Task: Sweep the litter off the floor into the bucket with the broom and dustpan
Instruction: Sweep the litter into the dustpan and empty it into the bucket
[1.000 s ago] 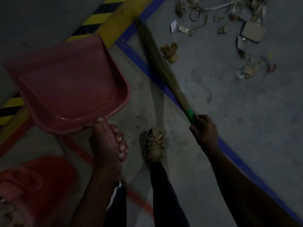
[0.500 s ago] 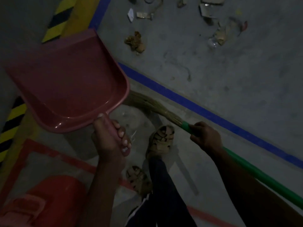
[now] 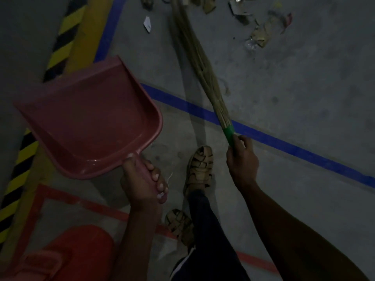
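Far up the floor [image 3: 304,118], past the blue tape line [image 3: 284,142], lies the litter [image 3: 259,35]: paper and cardboard scraps, a clear wrapper, one white slip [image 3: 147,23] off to the left. All of it on bare concrete, well apart from the feet.

Broom [image 3: 200,63]: long axis runs from the green handle collar near centre up and slightly left, bristle tips reaching the top edge, in among the nearest scraps. Bristles blurred. Right hand [image 3: 242,159] has its grip wrapped round the green handle just below the collar, fingers curled tight on it.

Dustpan [image 3: 91,120]: red, empty as far as visible, held off the floor, mouth pointing up-left, away from the litter. Left hand [image 3: 140,183] has its grip closed round the dustpan handle, thumb on top.

Bucket [image 3: 67,254]: red, bottom-left corner, behind the left hand, near the red tape outline [image 3: 97,205].

Judgement: litter sits ahead and to the right, on the broom side, so the right hand is the nearer one. The pull needs to run back along the broom's axis toward the feet. Dustpan has to drop to the floor with its mouth turned toward the litter first. Nothing collected yet.
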Motion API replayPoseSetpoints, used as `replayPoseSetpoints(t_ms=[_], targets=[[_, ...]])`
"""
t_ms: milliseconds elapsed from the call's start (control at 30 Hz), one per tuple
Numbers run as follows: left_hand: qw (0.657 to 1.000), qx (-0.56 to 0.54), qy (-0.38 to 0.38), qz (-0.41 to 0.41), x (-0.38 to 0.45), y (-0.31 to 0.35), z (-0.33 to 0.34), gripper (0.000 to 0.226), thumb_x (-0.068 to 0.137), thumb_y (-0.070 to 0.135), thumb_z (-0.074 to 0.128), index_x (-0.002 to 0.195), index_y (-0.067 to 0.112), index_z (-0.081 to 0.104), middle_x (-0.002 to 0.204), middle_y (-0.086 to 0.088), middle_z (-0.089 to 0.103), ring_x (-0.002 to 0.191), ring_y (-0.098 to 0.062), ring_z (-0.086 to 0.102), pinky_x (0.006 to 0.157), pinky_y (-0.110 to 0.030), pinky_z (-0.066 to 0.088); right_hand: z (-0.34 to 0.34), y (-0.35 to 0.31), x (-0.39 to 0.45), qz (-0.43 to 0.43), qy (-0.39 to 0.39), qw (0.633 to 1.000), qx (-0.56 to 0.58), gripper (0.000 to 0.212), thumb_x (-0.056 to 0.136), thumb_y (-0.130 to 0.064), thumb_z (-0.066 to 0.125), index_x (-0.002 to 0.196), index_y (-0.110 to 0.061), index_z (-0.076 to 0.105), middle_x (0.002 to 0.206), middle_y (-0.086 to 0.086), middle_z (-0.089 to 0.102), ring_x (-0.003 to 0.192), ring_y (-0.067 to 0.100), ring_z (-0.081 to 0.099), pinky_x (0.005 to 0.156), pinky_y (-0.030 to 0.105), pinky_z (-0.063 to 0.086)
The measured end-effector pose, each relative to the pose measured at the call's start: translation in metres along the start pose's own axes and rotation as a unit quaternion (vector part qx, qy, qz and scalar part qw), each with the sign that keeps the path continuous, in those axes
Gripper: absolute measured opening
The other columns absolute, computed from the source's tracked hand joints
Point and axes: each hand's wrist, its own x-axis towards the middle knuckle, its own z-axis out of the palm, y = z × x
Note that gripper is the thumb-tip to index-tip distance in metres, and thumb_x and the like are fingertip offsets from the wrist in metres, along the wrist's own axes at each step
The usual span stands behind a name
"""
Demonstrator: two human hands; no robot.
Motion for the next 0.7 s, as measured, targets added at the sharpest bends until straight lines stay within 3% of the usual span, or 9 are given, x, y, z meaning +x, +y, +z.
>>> replayPoseSetpoints(t_ms=[333, 567, 700], targets=[[1.000, 0.012, 0.002, 0.002, 0.018, 0.032, 0.031, 0.049, 0.098, 0.055, 0.038, 0.068, 0.017, 0.044, 0.049, 0.002, 0.037, 0.030, -0.013, 0.033, 0.038, -0.014, 0.026, -0.002, -0.024, 0.030, -0.042, -0.051, 0.994, 0.090, 0.047, 0.088, -0.021, 0.067, 0.133, -0.011, 0.056, 0.123, 0.009, 0.055, 0.083, 0.019, 0.061, 0.061, 0.030, 0.051], [0.999, -0.004, -0.023, 0.041, 0.040, 0.088, 0.078, 0.044, 0.099, 0.051, 0.039, 0.070, 0.017, 0.043, 0.051, 0.001, 0.038, 0.032, -0.014, 0.031, 0.038, -0.014, 0.025, 0.001, -0.072, 0.105, -0.097, -0.120, 0.984, 0.088, 0.049, 0.089, -0.024, 0.064, 0.135, -0.009, 0.056, 0.120, 0.007, 0.055, 0.095, 0.021, 0.057, 0.074, 0.031, 0.049], [0.998, -0.022, -0.027, 0.048, 0.059, 0.120, 0.092, 0.043, 0.099, 0.047, 0.039, 0.068, 0.018, 0.043, 0.051, 0.001, 0.037, 0.033, -0.014, 0.030, 0.040, -0.014, 0.025, 0.017, -0.112, 0.147, -0.079, -0.177, 0.981, 0.016, 0.050, 0.095, -0.031, 0.054, 0.142, -0.015, 0.046, 0.123, 0.007, 0.048, 0.093, 0.024, 0.056, 0.071, 0.032, 0.047]])
